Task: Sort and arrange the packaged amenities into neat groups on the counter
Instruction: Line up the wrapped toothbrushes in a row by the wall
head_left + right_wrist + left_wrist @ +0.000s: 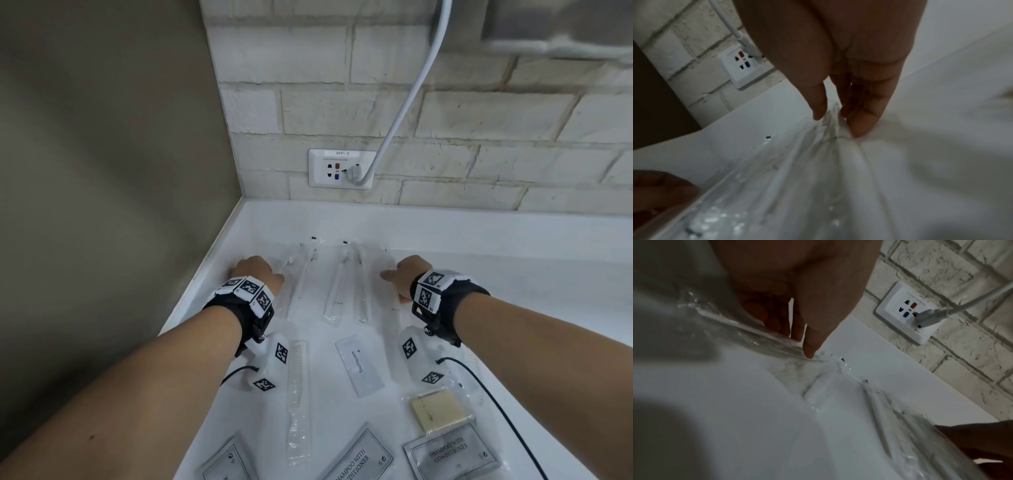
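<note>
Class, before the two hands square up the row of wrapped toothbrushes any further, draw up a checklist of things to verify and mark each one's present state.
1. Left hand at the toothbrush packets' left edge: ok.
2. Right hand at their right edge: ok.
3. Packets parallel: not ok, some are skewed.
4. Fingers touch wrap: ok.
5. Toothpaste sachet lies apart from the row: ok.
6. Packet count: cannot tell, clear wraps overlap.

Three shampoo sachets (pixel 452 452) near the wrists are running off the bottom edge, while clear toothbrush wrappers (pixel 329 281) between the hands are blurring into the white counter (pixel 513 240).
</note>
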